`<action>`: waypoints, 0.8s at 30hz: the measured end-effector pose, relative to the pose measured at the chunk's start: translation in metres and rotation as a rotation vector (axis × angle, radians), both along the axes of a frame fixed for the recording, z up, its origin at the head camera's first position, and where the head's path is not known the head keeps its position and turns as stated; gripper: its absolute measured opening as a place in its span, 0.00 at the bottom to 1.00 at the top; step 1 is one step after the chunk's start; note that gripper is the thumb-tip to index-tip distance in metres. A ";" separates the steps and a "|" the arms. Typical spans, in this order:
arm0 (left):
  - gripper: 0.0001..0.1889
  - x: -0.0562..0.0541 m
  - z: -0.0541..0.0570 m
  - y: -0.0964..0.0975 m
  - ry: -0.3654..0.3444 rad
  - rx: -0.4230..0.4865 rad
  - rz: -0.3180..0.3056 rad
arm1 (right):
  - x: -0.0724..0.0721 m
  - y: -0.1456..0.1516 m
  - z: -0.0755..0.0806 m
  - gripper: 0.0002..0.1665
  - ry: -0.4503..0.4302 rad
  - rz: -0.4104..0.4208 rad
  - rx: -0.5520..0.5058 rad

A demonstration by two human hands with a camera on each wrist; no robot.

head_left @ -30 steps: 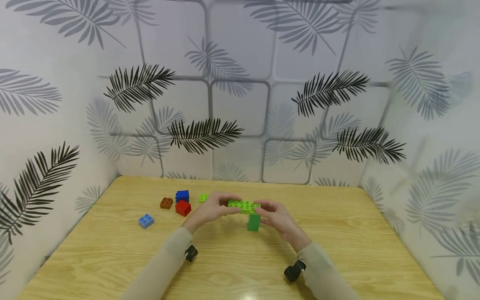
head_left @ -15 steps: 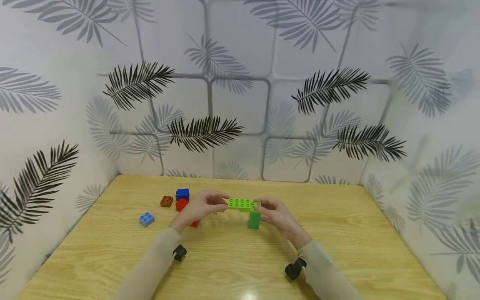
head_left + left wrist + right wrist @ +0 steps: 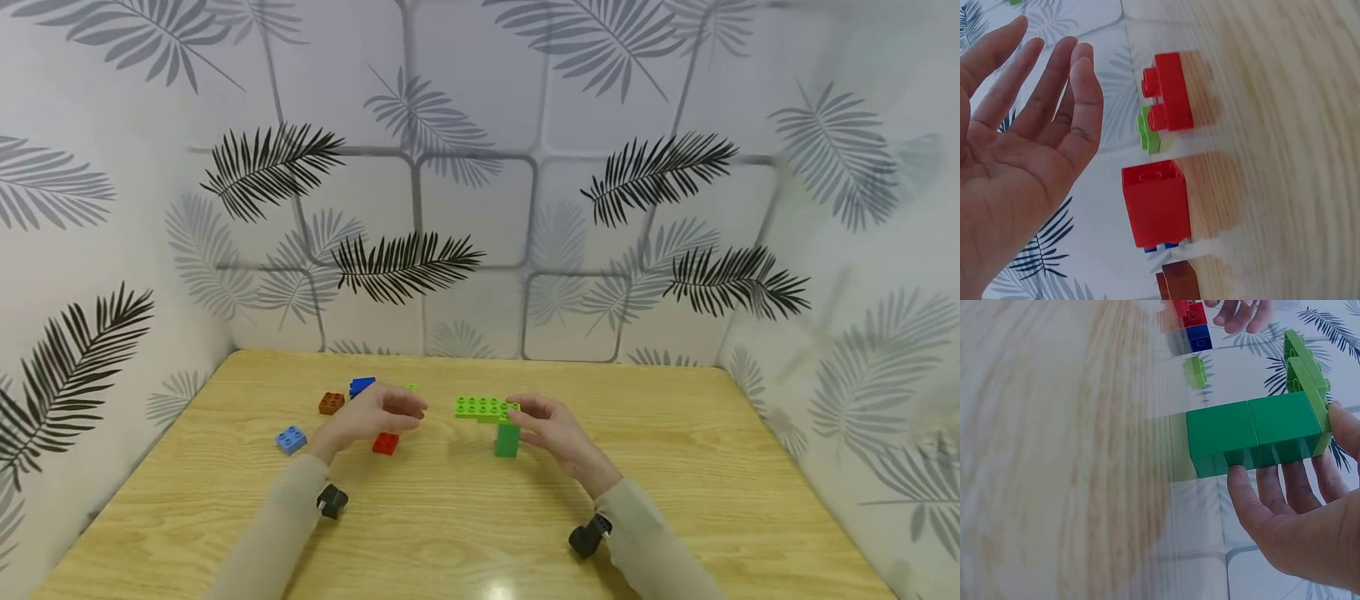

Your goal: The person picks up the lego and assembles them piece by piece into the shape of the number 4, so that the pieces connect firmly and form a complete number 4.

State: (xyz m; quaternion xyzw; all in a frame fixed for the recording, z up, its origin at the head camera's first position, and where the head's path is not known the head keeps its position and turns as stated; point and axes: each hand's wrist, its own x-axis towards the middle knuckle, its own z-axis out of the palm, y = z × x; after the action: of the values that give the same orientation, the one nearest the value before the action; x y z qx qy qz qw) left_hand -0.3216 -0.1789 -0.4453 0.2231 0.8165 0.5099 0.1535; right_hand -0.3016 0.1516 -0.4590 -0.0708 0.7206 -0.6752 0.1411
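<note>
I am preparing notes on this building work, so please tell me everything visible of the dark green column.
The dark green column looks like smooth plastic: two boxy blocks stacked, with a thin seam between them. It stands upright on the wood-patterned table. Light green bricks sit on its top and overhang toward the person's left. Fingers of the right hand rest against its side.

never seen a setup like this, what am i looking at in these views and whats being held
There's no machine: a person works here bare-handed. The wide picture is taken from the head, looking forward and down; the closer two come from a black camera on each wrist. On the wooden table lie a light blue brick, a brown brick, a blue brick, two red bricks and a small lime brick. The right hand holds a green stack with a lime top jutting to one side. The left hand holds nothing.
</note>
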 end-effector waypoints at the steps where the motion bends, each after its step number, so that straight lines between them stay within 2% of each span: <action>1: 0.22 0.000 0.000 -0.002 0.000 0.000 0.003 | 0.000 0.000 0.000 0.27 -0.001 -0.001 -0.001; 9: 0.15 0.001 -0.003 -0.017 0.053 -0.108 0.030 | 0.000 0.000 -0.001 0.26 -0.004 -0.008 0.003; 15: 0.14 0.004 -0.006 -0.023 0.033 -0.152 0.051 | 0.000 -0.001 -0.001 0.26 -0.002 -0.008 0.001; 18: 0.15 0.005 -0.007 -0.025 0.043 -0.176 0.037 | -0.001 0.000 -0.002 0.26 -0.008 -0.010 0.001; 24: 0.18 0.007 -0.005 -0.024 0.054 -0.210 -0.043 | -0.002 0.000 -0.001 0.25 -0.011 -0.020 -0.003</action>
State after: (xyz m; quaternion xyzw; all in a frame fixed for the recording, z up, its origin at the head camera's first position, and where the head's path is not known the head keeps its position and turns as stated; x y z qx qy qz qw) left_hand -0.3146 -0.2032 -0.4499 0.2370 0.8643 0.4118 0.1651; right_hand -0.3034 0.1514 -0.4602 -0.0598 0.7195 -0.6780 0.1381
